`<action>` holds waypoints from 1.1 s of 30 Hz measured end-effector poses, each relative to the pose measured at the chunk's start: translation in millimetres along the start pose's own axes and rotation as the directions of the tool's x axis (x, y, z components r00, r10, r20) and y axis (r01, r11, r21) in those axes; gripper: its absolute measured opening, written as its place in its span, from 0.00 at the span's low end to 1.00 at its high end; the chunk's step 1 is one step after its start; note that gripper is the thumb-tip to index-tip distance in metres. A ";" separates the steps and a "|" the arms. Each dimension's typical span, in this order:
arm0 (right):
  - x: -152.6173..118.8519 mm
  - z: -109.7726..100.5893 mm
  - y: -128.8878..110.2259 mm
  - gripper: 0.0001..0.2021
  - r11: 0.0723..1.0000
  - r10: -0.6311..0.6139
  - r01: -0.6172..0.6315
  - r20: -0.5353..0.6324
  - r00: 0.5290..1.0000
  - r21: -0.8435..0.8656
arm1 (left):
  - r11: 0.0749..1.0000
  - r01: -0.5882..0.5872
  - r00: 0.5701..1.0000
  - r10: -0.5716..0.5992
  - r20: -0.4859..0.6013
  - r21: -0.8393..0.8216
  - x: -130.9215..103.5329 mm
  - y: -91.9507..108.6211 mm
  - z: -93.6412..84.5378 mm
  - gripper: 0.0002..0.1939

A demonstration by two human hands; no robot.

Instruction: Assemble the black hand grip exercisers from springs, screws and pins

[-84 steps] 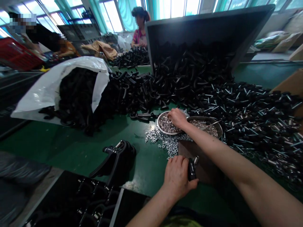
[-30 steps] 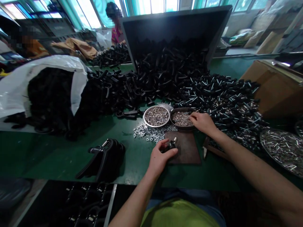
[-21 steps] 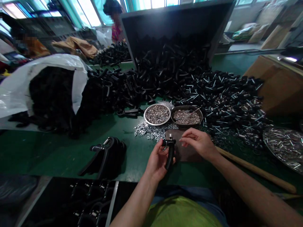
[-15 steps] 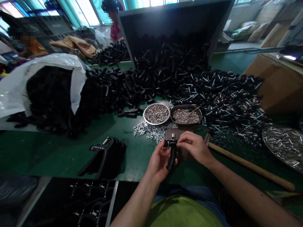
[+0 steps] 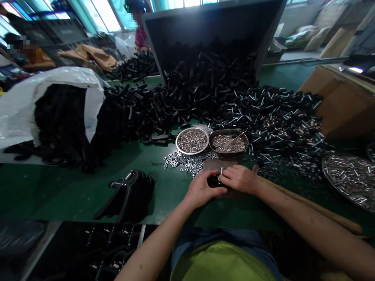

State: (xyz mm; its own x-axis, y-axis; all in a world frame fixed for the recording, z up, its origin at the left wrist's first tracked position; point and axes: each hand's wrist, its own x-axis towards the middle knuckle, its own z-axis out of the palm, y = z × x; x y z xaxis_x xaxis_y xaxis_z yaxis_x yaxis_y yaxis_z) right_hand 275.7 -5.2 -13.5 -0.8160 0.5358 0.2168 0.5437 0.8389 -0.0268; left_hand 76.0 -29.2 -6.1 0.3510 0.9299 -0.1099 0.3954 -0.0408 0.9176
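Note:
Over a flat metal plate [image 5: 211,165] both my hands meet around a black curved handle [image 5: 214,180], mostly hidden by the fingers. My left hand [image 5: 202,189] is curled around its left side, thumb reaching toward me. From the right, my right hand [image 5: 238,178] closes its bent fingers on the handle's other side. A small shiny metal sleeve [image 5: 222,170] shows upright by the right fingertips. A hammer [image 5: 316,208] lies under and beside my right forearm. Just beyond the plate, loose metal nuts [image 5: 187,162] are scattered.
A round bowl [image 5: 176,145] and an oval tin [image 5: 247,145] hold small metal parts. Black handles [image 5: 205,89] heap up behind, bolted black pieces [image 5: 272,117] to the right. Stacked handles [image 5: 131,195] stand left. A tray of metal pins [image 5: 351,179] and a cardboard box [image 5: 336,101] sit right.
The black handle has gone from a raised, upright hold down toward the metal plate. My left hand has turned over it, and my right fingers have moved in closer around it.

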 end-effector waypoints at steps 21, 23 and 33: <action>-109.0 -44.6 -30.2 0.14 0.512 0.857 -0.845 -0.022 0.515 0.158 | 0.756 -0.118 0.987 0.162 -0.010 0.643 -2.4 -12.4 10.6 0.31; -84.4 -60.4 -40.1 0.15 0.524 0.840 -0.740 -0.115 0.530 0.422 | 0.758 -0.118 0.986 0.165 -0.012 0.642 -2.2 -12.5 11.0 0.30; -42.5 -66.9 -55.5 0.15 0.697 0.704 -0.651 -0.113 0.701 0.302 | 0.768 -0.101 0.988 0.153 -0.027 0.632 -1.6 -12.5 12.0 0.31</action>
State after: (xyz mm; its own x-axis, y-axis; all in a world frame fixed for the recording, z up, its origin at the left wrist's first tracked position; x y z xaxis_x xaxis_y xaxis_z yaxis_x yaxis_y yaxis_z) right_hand 293.3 -81.0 44.1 -0.1674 0.9554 0.2434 0.8507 0.2647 -0.4542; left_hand 80.7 -34.6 -21.9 0.3839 0.9224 0.0420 0.8049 -0.3566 0.4743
